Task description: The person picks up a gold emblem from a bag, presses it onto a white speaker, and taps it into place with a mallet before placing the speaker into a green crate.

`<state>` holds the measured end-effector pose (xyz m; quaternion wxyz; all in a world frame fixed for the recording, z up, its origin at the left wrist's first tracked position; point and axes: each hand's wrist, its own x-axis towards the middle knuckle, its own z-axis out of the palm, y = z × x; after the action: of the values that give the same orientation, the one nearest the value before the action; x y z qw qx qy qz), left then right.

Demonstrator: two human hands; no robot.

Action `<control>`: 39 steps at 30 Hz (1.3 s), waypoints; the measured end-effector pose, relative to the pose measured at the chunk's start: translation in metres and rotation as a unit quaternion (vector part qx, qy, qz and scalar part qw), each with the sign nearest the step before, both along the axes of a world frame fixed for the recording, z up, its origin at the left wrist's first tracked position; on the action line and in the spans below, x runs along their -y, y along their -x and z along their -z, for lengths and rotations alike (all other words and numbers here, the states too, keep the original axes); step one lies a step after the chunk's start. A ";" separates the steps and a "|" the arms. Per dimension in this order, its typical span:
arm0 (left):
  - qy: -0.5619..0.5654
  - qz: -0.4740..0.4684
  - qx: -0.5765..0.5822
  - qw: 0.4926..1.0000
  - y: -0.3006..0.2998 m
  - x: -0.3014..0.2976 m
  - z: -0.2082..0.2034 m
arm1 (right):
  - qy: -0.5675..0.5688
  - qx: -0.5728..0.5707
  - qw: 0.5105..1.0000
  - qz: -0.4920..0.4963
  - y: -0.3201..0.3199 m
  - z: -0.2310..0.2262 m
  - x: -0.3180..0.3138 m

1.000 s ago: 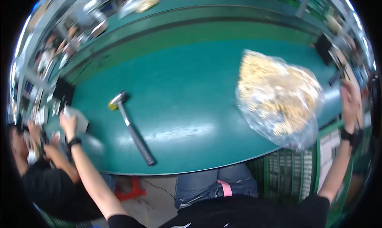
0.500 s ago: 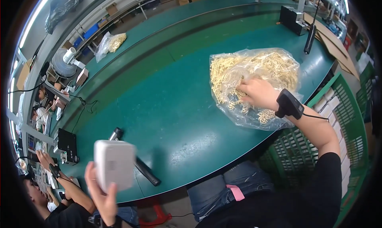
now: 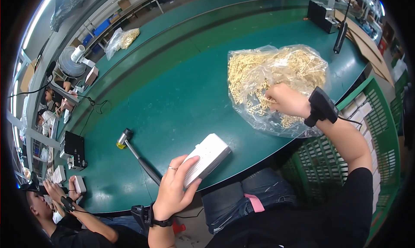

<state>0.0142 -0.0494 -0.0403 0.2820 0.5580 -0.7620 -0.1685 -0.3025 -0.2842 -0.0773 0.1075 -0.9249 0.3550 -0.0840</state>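
Note:
My left hand is closed round a white plastic box-shaped device with rounded edges and a patch of small holes. It is held tilted over the near edge of the green table. My right hand rests at the mouth of a clear plastic bag, its fingers curled together among small cream-coloured curved pieces. Whether a piece sits between those fingertips is hidden. A mallet with a dark handle and a metal-and-yellow head lies on the table by my left hand.
A green crate with white boxes stands at my right, below the table. Black boxes stand at the far right and left. At lower left, a co-worker's hands are by another white device. Another bag lies further back.
My left hand has brought the white device rightward, turning it from upright to tilted. The mallet now shows more fully. My right hand stays at the bag, its fingers more curled.

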 end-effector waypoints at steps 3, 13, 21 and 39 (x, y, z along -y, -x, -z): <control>-0.015 -0.023 -0.005 1.000 0.003 -0.003 0.002 | -0.057 0.059 0.996 0.043 -0.004 -0.026 -0.001; 0.009 0.022 -0.028 0.999 -0.009 0.010 -0.017 | -0.450 0.359 0.816 -0.055 -0.069 -0.076 -0.059; 0.124 -0.088 -0.290 0.945 0.012 -0.009 -0.015 | -0.426 0.290 0.831 -0.207 -0.143 -0.080 -0.128; 0.113 0.043 -0.301 0.946 0.026 -0.013 -0.005 | -0.269 0.438 0.841 -0.171 -0.106 -0.037 -0.172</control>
<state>-0.0118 -0.0367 -0.0355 0.5515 0.4125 -0.6792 -0.2537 -0.1965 -0.1125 -0.0407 0.5091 -0.7725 0.1162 -0.3614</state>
